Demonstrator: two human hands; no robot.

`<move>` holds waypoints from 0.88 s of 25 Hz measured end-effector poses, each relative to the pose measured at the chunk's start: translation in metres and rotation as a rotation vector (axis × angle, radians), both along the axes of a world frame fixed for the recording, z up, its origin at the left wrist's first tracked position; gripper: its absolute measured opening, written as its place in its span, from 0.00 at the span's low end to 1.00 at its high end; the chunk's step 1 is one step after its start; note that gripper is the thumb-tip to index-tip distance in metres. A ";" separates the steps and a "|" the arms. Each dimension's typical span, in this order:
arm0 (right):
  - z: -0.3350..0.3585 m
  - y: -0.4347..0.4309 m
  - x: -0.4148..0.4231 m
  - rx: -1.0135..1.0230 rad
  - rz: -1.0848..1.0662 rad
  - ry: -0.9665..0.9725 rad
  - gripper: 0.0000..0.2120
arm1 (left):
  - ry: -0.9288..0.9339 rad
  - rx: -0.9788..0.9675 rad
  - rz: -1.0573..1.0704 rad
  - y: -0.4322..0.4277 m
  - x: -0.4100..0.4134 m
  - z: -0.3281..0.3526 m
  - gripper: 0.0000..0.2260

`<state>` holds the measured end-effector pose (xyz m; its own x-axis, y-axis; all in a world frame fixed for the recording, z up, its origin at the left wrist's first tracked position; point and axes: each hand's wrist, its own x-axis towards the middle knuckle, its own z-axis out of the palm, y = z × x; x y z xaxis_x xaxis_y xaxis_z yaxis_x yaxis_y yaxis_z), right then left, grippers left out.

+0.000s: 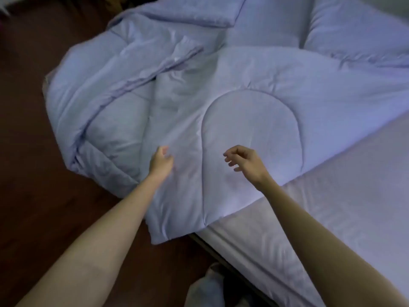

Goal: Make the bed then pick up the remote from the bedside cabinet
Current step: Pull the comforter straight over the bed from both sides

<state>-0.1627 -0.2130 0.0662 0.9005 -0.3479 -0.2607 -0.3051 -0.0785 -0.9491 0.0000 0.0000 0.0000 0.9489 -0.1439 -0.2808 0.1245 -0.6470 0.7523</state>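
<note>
Rumpled lilac quilt (243, 85) across a pale-sheeted bed (354, 207).

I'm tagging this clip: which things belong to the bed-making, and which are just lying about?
Job: duvet, sheet, pillow, left hand, right hand.
Lying about: floor.
The remote is not in view.

Before you, at 12 o'clock, the pale lilac quilted cloth duvet (243, 107) looks soft and matt, creased, with stitched curved seams. At 4 o'clock the paler smooth cloth bed sheet (354, 207) is matt and finely wrinkled. At 9 o'clock the dark reddish-brown wooden floor (33, 173) looks smooth.
</note>
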 end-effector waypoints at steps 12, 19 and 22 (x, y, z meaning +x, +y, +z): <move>-0.085 0.000 0.002 -0.192 -0.038 0.271 0.13 | 0.214 -0.045 0.276 0.012 0.060 -0.013 0.44; -0.070 -0.026 -0.003 0.092 -0.292 0.183 0.09 | 0.327 -0.267 -0.071 -0.079 -0.025 0.045 0.11; -0.043 -0.050 -0.013 0.186 -0.444 0.092 0.06 | 0.283 -0.250 -0.438 -0.101 -0.086 0.046 0.13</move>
<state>-0.1758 -0.2631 0.0232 0.6462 -0.6328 -0.4266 -0.3542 0.2464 -0.9021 -0.0862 -0.1009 0.0457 0.6792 -0.6008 -0.4216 0.1037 -0.4900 0.8655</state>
